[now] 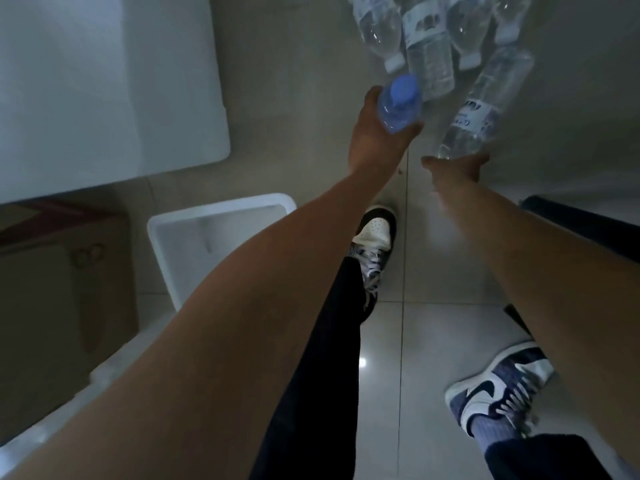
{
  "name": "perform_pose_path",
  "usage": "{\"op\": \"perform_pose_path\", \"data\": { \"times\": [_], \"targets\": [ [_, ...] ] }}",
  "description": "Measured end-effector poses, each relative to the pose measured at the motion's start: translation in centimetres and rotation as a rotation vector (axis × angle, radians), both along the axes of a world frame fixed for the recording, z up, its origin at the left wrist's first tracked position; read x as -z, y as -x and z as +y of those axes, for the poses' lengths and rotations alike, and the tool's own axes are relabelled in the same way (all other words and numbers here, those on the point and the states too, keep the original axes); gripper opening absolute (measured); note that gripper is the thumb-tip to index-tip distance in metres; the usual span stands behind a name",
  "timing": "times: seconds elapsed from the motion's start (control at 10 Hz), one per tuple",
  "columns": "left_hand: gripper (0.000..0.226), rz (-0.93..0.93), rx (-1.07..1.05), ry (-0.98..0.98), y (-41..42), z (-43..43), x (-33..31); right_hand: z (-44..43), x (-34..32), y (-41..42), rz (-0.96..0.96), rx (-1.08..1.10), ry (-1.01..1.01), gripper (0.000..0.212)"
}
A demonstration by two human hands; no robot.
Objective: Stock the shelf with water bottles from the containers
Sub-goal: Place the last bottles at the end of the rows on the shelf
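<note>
From the head view, the person leans over with both arms stretched out. The left hand has its fingers wrapped round a blue-capped bottle. The right hand grips the near end of a clear labelled bottle, though its fingers are mostly hidden behind it. Both bottles are held up against a row of bottles lying side by side on a pale surface; whether that is the shelf board I cannot tell.

I judge the stocking to be partly done, with these two bottles yet to be laid down. The white foam container looks bare inside where it shows. A larger white box and a cardboard box stand on the glossy tiled floor of the dim room.
</note>
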State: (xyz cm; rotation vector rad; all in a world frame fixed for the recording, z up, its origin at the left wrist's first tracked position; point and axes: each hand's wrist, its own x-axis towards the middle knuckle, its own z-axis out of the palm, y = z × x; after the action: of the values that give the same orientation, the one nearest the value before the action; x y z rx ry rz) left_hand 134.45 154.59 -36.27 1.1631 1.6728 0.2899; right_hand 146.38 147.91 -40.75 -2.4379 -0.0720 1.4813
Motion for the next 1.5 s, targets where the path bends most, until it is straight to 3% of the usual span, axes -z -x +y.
{"op": "perform_pose_path", "data": {
  "times": [0.1, 0.3, 0.4, 0.6, 0.7, 0.8, 0.9, 1.3, 1.5],
  "targets": [
    [0.053, -0.069, -0.066, -0.055, -0.8, 0.0, 0.0, 0.1, 2.4, -1.0, 0.047, 0.100, 0.033, 0.078],
    [0.048, -0.049, -0.123, -0.116, -1.4, 0.1, -2.4, 0.1, -0.6, -0.2, -0.098, 0.211, -0.058, 0.048],
    [0.051, -0.061, -0.123, -0.129, -1.6, 0.3, -4.5, 0.4, -3.7, -0.2, -0.181, 0.269, -0.147, 0.043],
    [0.051, -0.138, -0.146, -0.187, -3.9, 1.8, -15.0, 3.1, -14.9, -4.6, -0.204, 0.516, -0.249, 0.053],
    [0.051, -0.190, -0.126, -0.238, -5.7, 2.3, -24.0, 2.5, -22.7, -7.6, -0.350, 0.297, -0.281, 0.060],
    [0.052, -0.208, -0.089, -0.242, -6.7, 2.9, -28.3, 1.8, -27.7, -7.9, -0.336, 0.147, -0.322, 0.059],
    [0.052, -0.255, -0.057, -0.270, -9.1, 3.5, -39.1, 0.7, -40.8, -9.1, -0.415, 0.067, -0.424, 0.061],
    [0.042, -0.446, 0.208, -0.428, -20.3, -1.7, -75.0, -6.6, -80.5, -20.0, -0.740, 0.031, -0.818, 0.044],
    [0.040, -0.585, 0.422, -0.476, -27.5, -8.2, -87.4, -15.4, -94.3, -26.2, -0.902, 0.090, -0.918, 0.042]
  ]
}}
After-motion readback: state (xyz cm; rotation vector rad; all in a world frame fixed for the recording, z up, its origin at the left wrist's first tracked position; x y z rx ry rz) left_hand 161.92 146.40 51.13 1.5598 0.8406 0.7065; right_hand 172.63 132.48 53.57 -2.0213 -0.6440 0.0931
